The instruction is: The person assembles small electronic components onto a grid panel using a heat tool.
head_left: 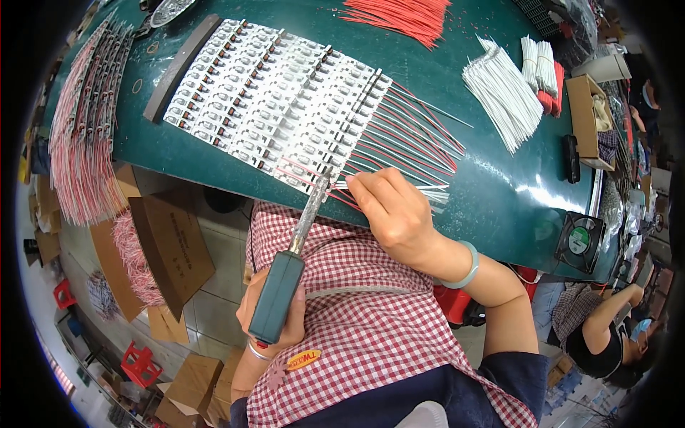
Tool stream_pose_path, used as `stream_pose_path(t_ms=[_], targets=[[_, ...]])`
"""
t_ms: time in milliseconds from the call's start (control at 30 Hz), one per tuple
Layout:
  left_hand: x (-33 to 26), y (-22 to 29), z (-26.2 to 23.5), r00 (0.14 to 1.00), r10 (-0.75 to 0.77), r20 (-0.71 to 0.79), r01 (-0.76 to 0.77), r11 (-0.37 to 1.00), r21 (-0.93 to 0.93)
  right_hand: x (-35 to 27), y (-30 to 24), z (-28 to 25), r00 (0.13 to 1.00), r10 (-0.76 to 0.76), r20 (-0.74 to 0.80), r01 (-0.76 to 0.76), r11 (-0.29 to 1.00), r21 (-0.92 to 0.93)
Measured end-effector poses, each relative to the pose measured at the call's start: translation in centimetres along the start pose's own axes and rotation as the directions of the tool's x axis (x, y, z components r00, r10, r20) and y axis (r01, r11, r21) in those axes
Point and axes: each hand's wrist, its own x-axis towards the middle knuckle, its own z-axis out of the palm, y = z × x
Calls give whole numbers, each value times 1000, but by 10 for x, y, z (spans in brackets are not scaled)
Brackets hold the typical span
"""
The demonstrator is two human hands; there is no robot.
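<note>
My left hand is wrapped round the green handle of a soldering iron. The iron's metal tip touches down at the near right corner of a panel of small white circuit boards, set in rows on the table. Close to that tip, my right hand pinches a thin wire against the panel's edge; its exact end is hidden by the fingers. Red and white wires fan out to the right from the panel's right edge.
A dark bar lies along the panel's left end. Wired boards hang over the table's left side. Red wires and white wires lie beyond. A small fan stands at right. An open carton sits below left.
</note>
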Motion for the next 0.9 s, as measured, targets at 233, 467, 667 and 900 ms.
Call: stream_pose_path(t_ms=[233,467,667,900], targets=[[13,11,-2,1000,22,1,-22,999,-27,-1,-5,2,1000,17,22,-17,1000,2],[16,14,-3,999,29,29,-29,999,-19,-1,-5,2,999,13,36,-13,1000,-5],[18,14,-5,999,33,43,-33,999,-5,-1,-4,3,999,7,45,-6,1000,-5],[21,14,-7,998,33,47,-33,999,-16,-1,-5,3,998,12,63,-11,1000,-8]])
